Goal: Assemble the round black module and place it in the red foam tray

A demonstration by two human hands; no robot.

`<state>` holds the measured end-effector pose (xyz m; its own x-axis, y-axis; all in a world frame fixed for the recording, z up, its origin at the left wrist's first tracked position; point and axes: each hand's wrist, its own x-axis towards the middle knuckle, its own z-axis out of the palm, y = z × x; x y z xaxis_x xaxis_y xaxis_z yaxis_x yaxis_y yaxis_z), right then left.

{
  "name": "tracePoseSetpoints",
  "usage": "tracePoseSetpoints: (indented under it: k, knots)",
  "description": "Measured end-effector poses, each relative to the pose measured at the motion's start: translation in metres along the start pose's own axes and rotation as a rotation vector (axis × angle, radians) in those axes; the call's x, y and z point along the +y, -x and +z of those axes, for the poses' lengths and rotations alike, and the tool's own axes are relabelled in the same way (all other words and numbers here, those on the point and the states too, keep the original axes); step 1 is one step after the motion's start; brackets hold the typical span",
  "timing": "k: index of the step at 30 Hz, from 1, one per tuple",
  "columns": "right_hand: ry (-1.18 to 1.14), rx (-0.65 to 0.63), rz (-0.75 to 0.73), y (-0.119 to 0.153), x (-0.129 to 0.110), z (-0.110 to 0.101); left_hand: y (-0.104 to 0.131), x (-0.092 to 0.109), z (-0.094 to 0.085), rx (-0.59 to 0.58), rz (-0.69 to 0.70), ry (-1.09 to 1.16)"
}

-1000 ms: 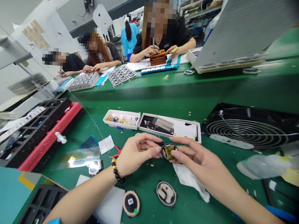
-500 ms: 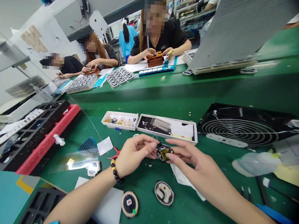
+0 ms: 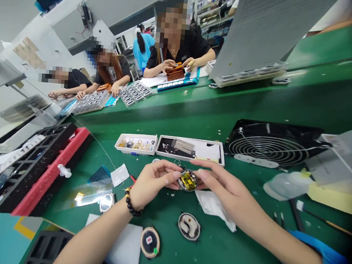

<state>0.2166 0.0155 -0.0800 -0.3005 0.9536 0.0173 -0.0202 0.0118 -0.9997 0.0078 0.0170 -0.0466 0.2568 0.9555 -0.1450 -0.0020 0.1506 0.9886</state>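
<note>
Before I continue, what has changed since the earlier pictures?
The right hand has drawn its thumb back off the yellow interior of the round watch part, toward the rim. Opposite, a co-worker's hand has left an orange block. The left hand still grips the part; the pink-rimmed watch piece lies as before.

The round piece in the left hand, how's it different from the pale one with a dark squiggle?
The held piece is in the left hand; the pale piece lies on the table. The held piece shows shiny yellow; the pale piece shows cream and black. Both look roundish.
</note>
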Motion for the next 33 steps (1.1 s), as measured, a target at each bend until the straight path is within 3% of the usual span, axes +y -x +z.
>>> tracePoseSetpoints:
  k: [5,15,33]
  knots:
    - [-0.133,-0.005,0.004,-0.001,-0.0004,-0.0001,-0.0007,0.0004,-0.0006,0.023,-0.009,0.002]
    - [-0.134,-0.061,-0.031,0.0025,-0.0022,-0.0009,-0.0006,-0.0008,-0.0009,0.025,0.006,-0.009]
    - [0.056,0.003,-0.084,0.0018,0.001,0.001,0.0002,-0.0008,0.0007,0.03,0.047,-0.062]
